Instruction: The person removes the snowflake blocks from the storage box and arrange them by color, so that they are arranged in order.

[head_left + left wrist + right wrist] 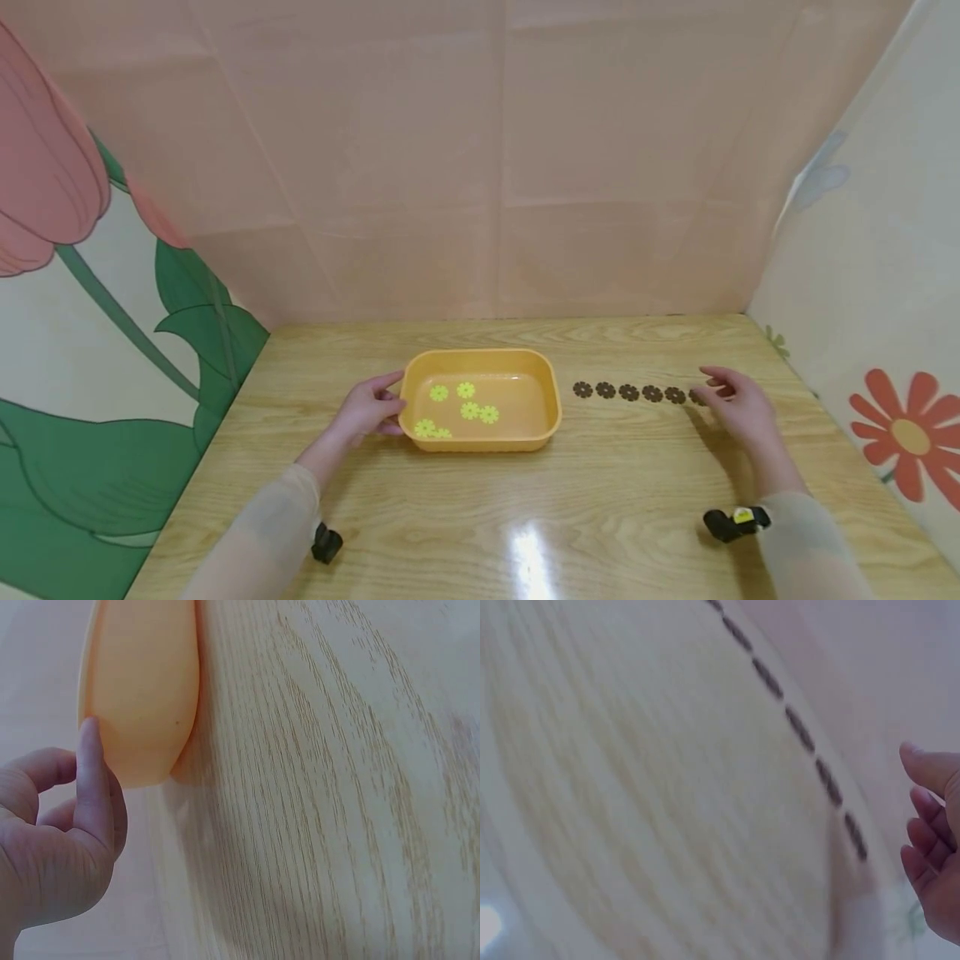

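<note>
A yellow-orange plastic basin (480,444) sits on the table, with several yellow flower-shaped discs (469,410) scattered mostly in its left half. My left hand (369,408) is at the basin's left end, its thumb and a finger touching the outside of the rim. In the left wrist view, the thumb (91,780) lies against the basin's end wall (146,690). To the right of the basin, several brown flower-shaped discs (628,392) form a row. Over the row's right end hovers my right hand (742,408), fingers loosely bent, with nothing visible in it; it partly covers the last disc.
The wood-grain table (450,517) meets a pinkish sheet (480,167) behind. Flower-printed panels flank it at left (120,333) and right (877,333). Black wrist devices are strapped to both forearms.
</note>
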The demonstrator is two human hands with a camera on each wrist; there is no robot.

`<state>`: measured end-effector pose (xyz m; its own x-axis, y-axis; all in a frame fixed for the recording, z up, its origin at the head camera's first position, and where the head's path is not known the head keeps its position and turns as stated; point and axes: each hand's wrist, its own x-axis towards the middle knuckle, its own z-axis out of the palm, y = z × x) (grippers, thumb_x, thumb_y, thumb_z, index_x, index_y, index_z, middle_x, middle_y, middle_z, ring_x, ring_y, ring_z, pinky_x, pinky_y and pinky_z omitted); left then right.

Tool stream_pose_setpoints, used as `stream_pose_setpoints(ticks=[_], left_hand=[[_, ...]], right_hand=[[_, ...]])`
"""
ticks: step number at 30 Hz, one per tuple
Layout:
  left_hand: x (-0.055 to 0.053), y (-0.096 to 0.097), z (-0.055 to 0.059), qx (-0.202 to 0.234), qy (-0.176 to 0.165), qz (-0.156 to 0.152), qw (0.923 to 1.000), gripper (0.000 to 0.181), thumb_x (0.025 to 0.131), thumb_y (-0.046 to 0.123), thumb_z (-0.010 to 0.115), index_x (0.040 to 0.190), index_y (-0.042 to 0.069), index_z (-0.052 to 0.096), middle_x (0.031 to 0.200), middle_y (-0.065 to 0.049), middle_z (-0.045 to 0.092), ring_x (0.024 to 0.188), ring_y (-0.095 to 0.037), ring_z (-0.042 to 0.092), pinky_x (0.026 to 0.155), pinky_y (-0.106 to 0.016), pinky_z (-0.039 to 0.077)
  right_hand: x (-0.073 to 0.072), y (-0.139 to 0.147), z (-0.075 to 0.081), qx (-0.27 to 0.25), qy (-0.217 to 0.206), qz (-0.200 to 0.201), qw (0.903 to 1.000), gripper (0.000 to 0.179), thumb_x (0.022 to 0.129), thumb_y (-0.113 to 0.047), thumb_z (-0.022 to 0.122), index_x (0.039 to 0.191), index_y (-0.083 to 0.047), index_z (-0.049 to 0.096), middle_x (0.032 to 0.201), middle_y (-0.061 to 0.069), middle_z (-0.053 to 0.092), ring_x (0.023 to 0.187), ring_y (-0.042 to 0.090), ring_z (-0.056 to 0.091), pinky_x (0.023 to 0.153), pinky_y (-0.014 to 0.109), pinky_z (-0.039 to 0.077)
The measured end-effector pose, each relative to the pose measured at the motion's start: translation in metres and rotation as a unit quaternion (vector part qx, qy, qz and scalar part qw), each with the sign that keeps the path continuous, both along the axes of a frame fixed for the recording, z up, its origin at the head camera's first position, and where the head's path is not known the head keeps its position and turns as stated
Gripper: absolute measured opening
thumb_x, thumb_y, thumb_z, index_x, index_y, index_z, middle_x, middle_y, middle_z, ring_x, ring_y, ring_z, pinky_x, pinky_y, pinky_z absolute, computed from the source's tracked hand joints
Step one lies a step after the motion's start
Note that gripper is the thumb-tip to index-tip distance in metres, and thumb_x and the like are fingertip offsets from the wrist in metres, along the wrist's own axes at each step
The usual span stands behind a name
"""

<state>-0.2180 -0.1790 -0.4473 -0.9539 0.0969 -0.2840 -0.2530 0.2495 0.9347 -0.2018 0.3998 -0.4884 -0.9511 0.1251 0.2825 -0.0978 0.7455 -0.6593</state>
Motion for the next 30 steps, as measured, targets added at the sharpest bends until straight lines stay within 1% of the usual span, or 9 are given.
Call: stream_pose_setpoints(ticks=[4,7,10,12,15,19,23,27,30], left_hand=[[0.0,0.0,0.0,0.0,0.002,0.001,1.0,0.061,0.093,-0.004,0.063,0.149,0.007,0.044,0.096,-0.015,0.054,0.068,-0.021,0.063,0.064,-0.04,0.065],[0.0,0.0,0.0,-0.001,0.003,-0.001,1.0,0.061,0.093,-0.004,0.063,0.149,0.007,0.043,0.096,-0.015,0.054,0.069,-0.021,0.063,0.063,-0.04,0.065],[0.0,0.0,-0.001,-0.002,0.004,-0.002,1.0,0.061,0.093,-0.004,0.063,0.15,0.007,0.043,0.096,-0.015,0.055,0.069,-0.021,0.063,0.065,-0.041,0.065],[-0.001,0.0,-0.002,-0.002,0.006,-0.001,1.0,0.061,0.093,-0.004,0.063,0.149,0.007,0.043,0.096,-0.015,0.055,0.069,-0.022,0.064,0.065,-0.041,0.065],[-0.001,0.0,-0.003,-0.002,0.008,0.0,1.0,0.061,0.092,-0.005,0.063,0.149,0.007,0.044,0.095,-0.015,0.055,0.068,-0.023,0.064,0.066,-0.042,0.065],[-0.001,0.0,-0.003,-0.001,0.009,0.001,1.0,0.061,0.092,-0.005,0.063,0.149,0.006,0.044,0.095,-0.015,0.054,0.068,-0.022,0.064,0.066,-0.042,0.065],[-0.001,0.0,-0.004,0.003,0.007,0.001,1.0,0.061,0.092,-0.006,0.062,0.149,0.006,0.043,0.095,-0.014,0.054,0.068,-0.021,0.063,0.067,-0.043,0.065],[-0.001,0.0,-0.005,0.011,0.006,0.0,0.9999,0.062,0.092,-0.006,0.062,0.149,0.005,0.043,0.095,-0.014,0.054,0.067,-0.021,0.063,0.066,-0.041,0.065],[-0.001,0.0,-0.003,0.016,0.006,-0.001,0.9999,0.062,0.092,-0.007,0.062,0.149,0.005,0.042,0.095,-0.014,0.054,0.067,-0.021,0.063,0.063,-0.039,0.065]], right_hand=[[-0.006,-0.022,0.014,-0.003,0.036,0.058,0.9977,0.039,0.092,-0.01,0.07,0.126,0.006,0.06,0.104,0.026,0.062,0.081,0.007,0.053,0.064,0.01,0.045],[-0.01,-0.043,0.023,-0.008,0.044,0.102,0.9938,0.039,0.091,-0.007,0.07,0.126,0.008,0.059,0.107,0.027,0.061,0.088,0.021,0.057,0.067,0.01,0.047],[-0.013,-0.067,0.029,-0.007,0.047,0.14,0.989,0.039,0.091,-0.006,0.071,0.126,0.007,0.06,0.111,0.026,0.061,0.094,0.032,0.057,0.07,0.015,0.05],[-0.016,-0.081,0.03,-0.007,0.045,0.161,0.9858,0.039,0.091,-0.006,0.072,0.126,0.006,0.06,0.112,0.024,0.062,0.095,0.034,0.058,0.072,0.02,0.052],[-0.019,-0.102,0.033,-0.004,0.039,0.19,0.981,0.04,0.09,-0.007,0.074,0.126,0.003,0.061,0.115,0.021,0.063,0.097,0.032,0.059,0.074,0.031,0.055],[-0.023,-0.129,0.038,-0.001,0.043,0.228,0.9727,0.041,0.087,-0.004,0.075,0.125,0.003,0.062,0.114,0.019,0.065,0.097,0.034,0.06,0.075,0.042,0.058],[-0.025,-0.154,0.043,0.003,0.059,0.266,0.962,0.044,0.082,0.0,0.079,0.123,0.003,0.063,0.11,0.017,0.066,0.096,0.035,0.06,0.074,0.044,0.059],[-0.027,-0.176,0.046,0.011,0.068,0.308,0.949,0.048,0.079,-0.002,0.082,0.123,0.004,0.063,0.114,0.016,0.066,0.1,0.033,0.061,0.078,0.046,0.059],[-0.029,-0.191,0.046,0.015,0.071,0.342,0.9368,0.05,0.079,-0.004,0.083,0.124,0.005,0.062,0.117,0.016,0.066,0.103,0.035,0.061,0.081,0.046,0.059]])
